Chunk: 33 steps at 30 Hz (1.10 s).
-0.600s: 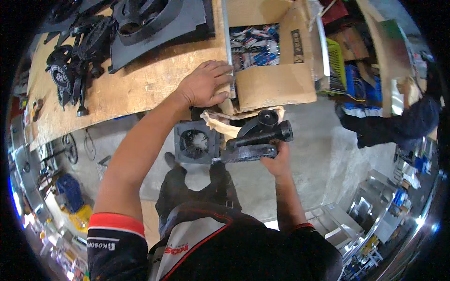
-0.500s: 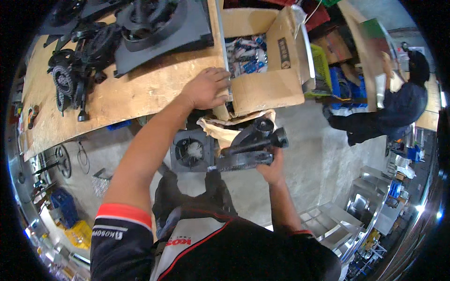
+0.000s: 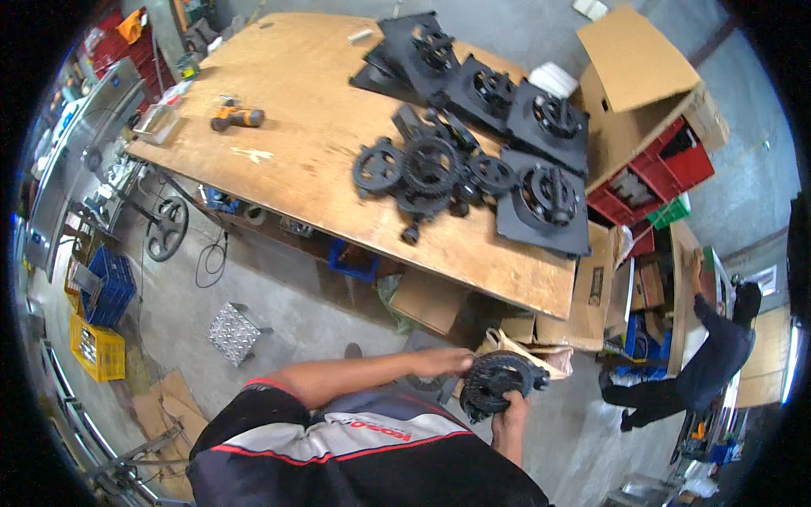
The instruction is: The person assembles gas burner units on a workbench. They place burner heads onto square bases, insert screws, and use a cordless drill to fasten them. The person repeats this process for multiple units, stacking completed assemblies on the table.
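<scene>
A round black part with a ribbed face [image 3: 494, 384] is held up in front of my body, over the floor beyond the table's near edge. My right hand [image 3: 512, 414] grips its lower right side, the thumb lying across the face. At the upper left rim is my left hand [image 3: 443, 362], its fingers stretched toward the part; whether they touch it I cannot tell. Behind the part shows an opened cardboard carton [image 3: 553, 359]. A black square piece [image 3: 427, 380] lies low, partly hidden by my left forearm.
The wooden table [image 3: 296, 182] carries several black plates with round mounts [image 3: 549, 198], a pile of black wheel-like parts [image 3: 431, 165] and an orange cordless drill [image 3: 236, 116]. Cardboard boxes [image 3: 638, 63] and red crates [image 3: 659, 173] stand right. Another person [image 3: 710, 355] works at the far right. A metal step stool [image 3: 235, 334] stands left.
My view has swung so that much more of the table shows. My left hand has left the table edge beside the box and come to the black part in my right hand.
</scene>
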Each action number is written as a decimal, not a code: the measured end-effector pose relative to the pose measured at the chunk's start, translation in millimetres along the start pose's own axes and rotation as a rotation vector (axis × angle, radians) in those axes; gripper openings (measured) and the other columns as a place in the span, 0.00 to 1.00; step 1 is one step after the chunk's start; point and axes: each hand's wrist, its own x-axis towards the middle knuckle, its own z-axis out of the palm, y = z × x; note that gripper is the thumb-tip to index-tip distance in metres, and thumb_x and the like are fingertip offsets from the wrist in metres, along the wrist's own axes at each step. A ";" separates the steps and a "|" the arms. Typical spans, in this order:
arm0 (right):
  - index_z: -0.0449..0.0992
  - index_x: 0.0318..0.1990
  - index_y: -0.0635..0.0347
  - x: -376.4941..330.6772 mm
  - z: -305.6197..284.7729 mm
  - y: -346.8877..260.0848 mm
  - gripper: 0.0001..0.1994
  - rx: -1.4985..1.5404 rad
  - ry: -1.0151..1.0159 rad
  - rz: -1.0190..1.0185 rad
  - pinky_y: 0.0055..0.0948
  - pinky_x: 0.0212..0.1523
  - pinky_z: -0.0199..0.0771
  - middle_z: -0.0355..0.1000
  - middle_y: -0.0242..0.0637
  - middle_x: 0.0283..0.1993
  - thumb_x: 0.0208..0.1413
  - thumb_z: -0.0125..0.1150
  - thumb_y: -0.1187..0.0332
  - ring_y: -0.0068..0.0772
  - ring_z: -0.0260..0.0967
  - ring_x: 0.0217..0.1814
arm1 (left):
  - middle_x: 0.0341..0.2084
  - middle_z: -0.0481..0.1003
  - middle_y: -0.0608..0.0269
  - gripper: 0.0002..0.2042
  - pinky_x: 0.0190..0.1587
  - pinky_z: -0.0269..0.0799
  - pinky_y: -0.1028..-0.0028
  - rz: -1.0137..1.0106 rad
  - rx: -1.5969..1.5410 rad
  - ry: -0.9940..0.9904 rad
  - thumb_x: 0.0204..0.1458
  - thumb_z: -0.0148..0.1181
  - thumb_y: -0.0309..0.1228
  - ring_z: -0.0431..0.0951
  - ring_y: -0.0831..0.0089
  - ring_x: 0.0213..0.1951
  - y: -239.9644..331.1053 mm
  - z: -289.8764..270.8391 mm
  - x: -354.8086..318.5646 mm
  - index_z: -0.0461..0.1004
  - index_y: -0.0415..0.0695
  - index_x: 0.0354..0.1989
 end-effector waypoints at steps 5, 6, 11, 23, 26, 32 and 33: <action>0.64 0.57 0.64 25.0 114.1 43.6 0.30 -0.136 -0.215 0.114 0.36 0.50 0.75 0.72 0.41 0.49 0.39 0.54 0.80 0.40 0.72 0.50 | 0.41 0.78 0.61 0.26 0.51 0.70 0.69 -0.111 0.306 0.593 0.51 0.69 0.42 0.75 0.73 0.43 30.8 -39.8 -95.7 0.72 0.38 0.52; 0.63 0.57 0.64 31.7 133.3 50.9 0.30 -0.172 -0.237 0.125 0.36 0.50 0.75 0.72 0.41 0.49 0.40 0.55 0.80 0.39 0.72 0.50 | 0.39 0.79 0.63 0.24 0.49 0.72 0.71 -0.148 0.307 0.719 0.49 0.71 0.40 0.76 0.74 0.41 26.6 -51.7 -106.5 0.73 0.38 0.50; 0.62 0.60 0.62 36.1 231.3 47.3 0.31 -0.304 -0.515 0.240 0.37 0.54 0.72 0.71 0.41 0.51 0.44 0.61 0.76 0.39 0.70 0.53 | 0.35 0.81 0.60 0.21 0.44 0.74 0.72 0.103 0.166 1.097 0.47 0.71 0.36 0.78 0.75 0.38 67.7 -63.4 -171.5 0.77 0.37 0.47; 0.67 0.57 0.64 125.1 260.9 30.5 0.28 -0.589 -0.418 0.123 0.33 0.49 0.73 0.75 0.41 0.45 0.49 0.70 0.66 0.33 0.73 0.46 | 0.39 0.79 0.59 0.20 0.47 0.72 0.68 0.512 -0.580 1.495 0.55 0.56 0.41 0.78 0.66 0.40 120.9 -151.9 -243.8 0.76 0.37 0.47; 0.65 0.60 0.65 170.3 232.7 21.5 0.30 -0.829 -0.212 -0.179 0.33 0.49 0.73 0.72 0.42 0.49 0.48 0.68 0.70 0.34 0.71 0.48 | 0.35 0.79 0.61 0.19 0.45 0.72 0.68 0.296 -0.479 1.577 0.55 0.56 0.42 0.78 0.66 0.39 134.4 -204.4 -266.6 0.77 0.38 0.44; 0.71 0.52 0.68 246.0 226.2 31.5 0.20 -0.902 -0.201 -0.359 0.32 0.48 0.72 0.74 0.40 0.43 0.51 0.65 0.71 0.33 0.71 0.44 | 0.27 0.78 0.60 0.16 0.22 0.69 0.72 0.016 0.000 1.731 0.51 0.64 0.41 0.76 0.74 0.22 138.2 -316.3 -276.9 0.78 0.38 0.35; 0.72 0.51 0.68 252.0 232.8 34.7 0.20 -0.909 -0.196 -0.377 0.32 0.49 0.71 0.74 0.40 0.44 0.51 0.65 0.71 0.33 0.71 0.45 | 0.25 0.78 0.60 0.17 0.21 0.68 0.73 -0.032 0.016 1.736 0.51 0.64 0.42 0.75 0.74 0.21 132.7 -332.9 -277.1 0.78 0.38 0.34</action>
